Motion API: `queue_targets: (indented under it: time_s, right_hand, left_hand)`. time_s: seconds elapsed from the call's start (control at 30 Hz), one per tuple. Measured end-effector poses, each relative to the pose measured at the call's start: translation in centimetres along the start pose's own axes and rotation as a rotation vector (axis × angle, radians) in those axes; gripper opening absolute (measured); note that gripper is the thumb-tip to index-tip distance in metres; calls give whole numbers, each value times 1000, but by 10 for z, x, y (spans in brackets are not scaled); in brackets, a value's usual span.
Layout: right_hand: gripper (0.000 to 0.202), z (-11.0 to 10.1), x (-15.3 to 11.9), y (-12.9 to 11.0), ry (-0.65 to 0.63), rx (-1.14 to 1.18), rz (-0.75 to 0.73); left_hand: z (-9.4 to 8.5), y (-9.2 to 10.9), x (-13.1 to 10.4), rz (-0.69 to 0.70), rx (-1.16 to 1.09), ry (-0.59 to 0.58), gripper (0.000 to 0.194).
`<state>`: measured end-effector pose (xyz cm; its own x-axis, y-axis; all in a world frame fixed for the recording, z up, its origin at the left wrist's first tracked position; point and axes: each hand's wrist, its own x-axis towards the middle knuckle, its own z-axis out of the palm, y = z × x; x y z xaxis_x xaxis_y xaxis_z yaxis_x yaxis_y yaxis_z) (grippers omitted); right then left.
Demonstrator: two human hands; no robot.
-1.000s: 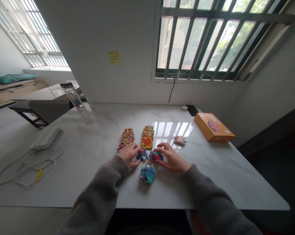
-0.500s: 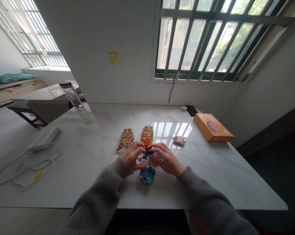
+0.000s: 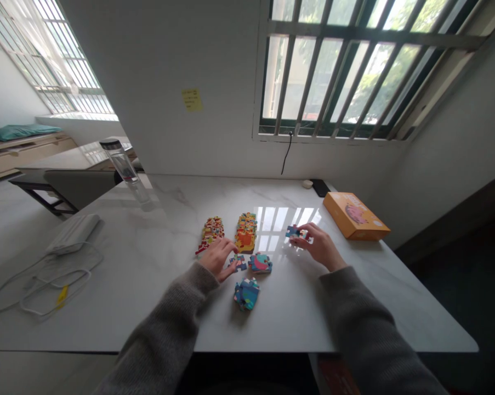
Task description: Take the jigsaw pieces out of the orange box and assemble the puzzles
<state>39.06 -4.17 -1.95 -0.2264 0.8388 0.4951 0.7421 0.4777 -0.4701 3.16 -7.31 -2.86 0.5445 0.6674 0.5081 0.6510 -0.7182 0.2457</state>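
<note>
Item, right hand (image 3: 322,246): right of center in the frame, thumb and forefinger nearly closed, pinching a blue jigsaw piece (image 3: 291,231) by its right edge. The piece projected leftward beyond the fingertips, a knob toward the left of the frame, its longer extent roughly left to right; whether it rested on anything beneath could not be told. Hand reached in from the lower right, knuckles up, fingers pointing left, wrist in a grey ribbed cuff (image 3: 333,277).

Item, left hand (image 3: 217,258): center of the frame, palm down, fingers pointing right; thumb and forefinger parted, thumb beside the left edge of a blue-and-pink jigsaw piece (image 3: 239,263). Firmness of hold could not be told.

Item, red-and-teal jigsaw stack (image 3: 260,263): just right of that piece, roughly squarish.

Item, blue jigsaw stack (image 3: 246,295): below both, lower center.

Items, orange jigsaw row (image 3: 246,231) and red jigsaw row (image 3: 213,229): above the left hand, long axes running up the frame, all on the white table (image 3: 160,296).
</note>
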Motion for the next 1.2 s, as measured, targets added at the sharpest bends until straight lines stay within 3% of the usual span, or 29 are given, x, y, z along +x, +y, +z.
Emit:
queue_targets:
  time_s: [0.17, 0.37, 0.5, 0.63, 0.8, 1.0, 1.2]
  right_hand:
    - [25, -10, -4, 28, -25, -152, 127]
    - [29, -4, -6, 26, -76, -234, 182]
    - [27, -2, -5, 22, -18, -220, 177]
    - [23, 7, -3, 1, 63, -125, 40]
    - [21, 27, -6, -50, -31, -23, -206]
    - [21, 46, -15, -95, -137, 11, -377]
    - [34, 51, -17, -111, -167, 74, -406]
  left_hand:
    - [7, -5, -4, -47, 35, -158, 20]
    - [14, -9, -9, -109, 80, -285, 30]
    - [13, -9, -8, -152, 121, -340, 30]
    - [9, -6, -5, -171, 146, -396, 33]
    - [0, 2, 1, -174, 239, -440, 34]
    - [-1, 3, 1, -136, 276, -378, 28]
    - [-4, -7, -5, -79, 52, -56, 27]
